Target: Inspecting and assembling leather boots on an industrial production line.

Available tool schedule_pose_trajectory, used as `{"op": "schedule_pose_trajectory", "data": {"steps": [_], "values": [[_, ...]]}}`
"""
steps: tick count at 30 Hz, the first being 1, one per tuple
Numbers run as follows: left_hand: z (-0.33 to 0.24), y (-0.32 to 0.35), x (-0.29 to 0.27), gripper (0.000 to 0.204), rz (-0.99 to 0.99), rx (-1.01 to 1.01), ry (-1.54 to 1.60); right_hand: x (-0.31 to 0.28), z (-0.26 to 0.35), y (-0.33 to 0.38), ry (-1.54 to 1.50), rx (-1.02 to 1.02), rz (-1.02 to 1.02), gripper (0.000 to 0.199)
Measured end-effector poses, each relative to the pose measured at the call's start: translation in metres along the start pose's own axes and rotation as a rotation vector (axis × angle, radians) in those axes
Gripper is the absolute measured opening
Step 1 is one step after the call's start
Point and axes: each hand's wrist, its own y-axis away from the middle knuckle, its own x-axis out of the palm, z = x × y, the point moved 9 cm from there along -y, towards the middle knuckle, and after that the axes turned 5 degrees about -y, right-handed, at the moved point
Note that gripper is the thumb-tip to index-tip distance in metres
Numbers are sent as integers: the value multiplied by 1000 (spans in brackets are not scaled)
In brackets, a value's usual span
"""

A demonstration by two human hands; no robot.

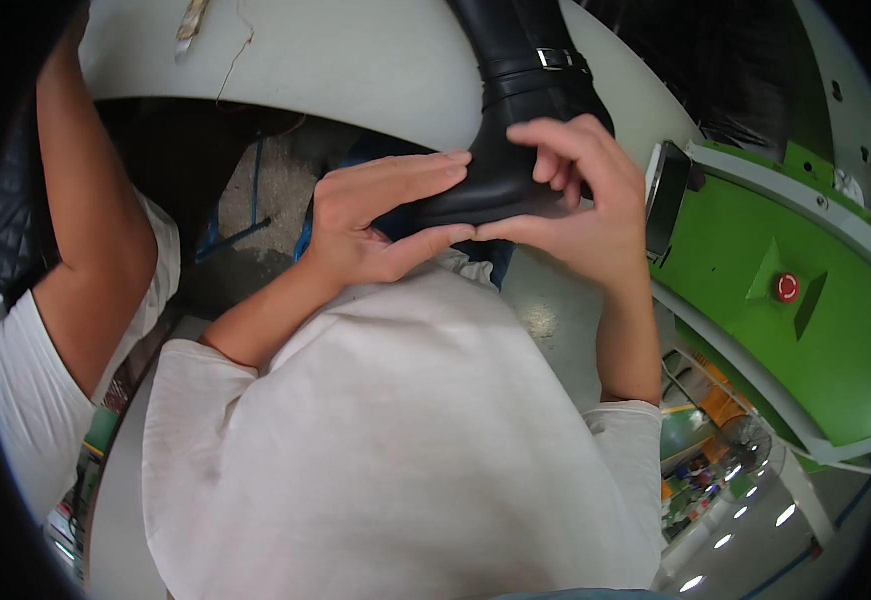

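Observation:
A black leather ankle boot [520, 130] with a strap and a silver buckle [555, 60] lies at the near edge of a pale table [355, 60], its foot reaching out over that edge toward me. Around the toe part, my left hand [365, 215] is closed, fingers on the upper and thumb low along the sole edge. My right hand [595, 205] grips the foot from the other side. Its thumb meets the left thumb at the sole edge, and its fingers curl over the upper. The toe tip is partly hidden behind my left hand.
A brush-like tool [190, 28] and a thin thread [237, 55] lie on the table at the far left. Another person's bare arm [95, 190] is close on my left. At right stands a green machine [725, 250] with a red button [786, 288].

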Motion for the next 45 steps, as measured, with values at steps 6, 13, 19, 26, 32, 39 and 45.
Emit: {"op": "schedule_pose_trajectory", "data": {"steps": [6,13,19,26,32,39,45], "values": [[-23,-19,12,51,53,121,-126,-14,9,29,227,-303,-140,47],[-25,-28,28,48,39,124,-176,-14,14,31,154,-502,-131,26],[-22,-31,28,41,-2,86,-194,-15,8,8,-12,-444,-3,28],[-11,-28,26,36,3,56,-117,-14,-16,-25,-74,-145,204,54],[-3,-21,26,39,-48,101,-80,-71,-128,-19,-139,507,-115,56],[-24,-25,30,46,19,245,-202,-56,-88,-20,-419,375,86,45],[-176,-132,20,74,0,755,-634,-134,48,-30,1,5,-48,53]]}}
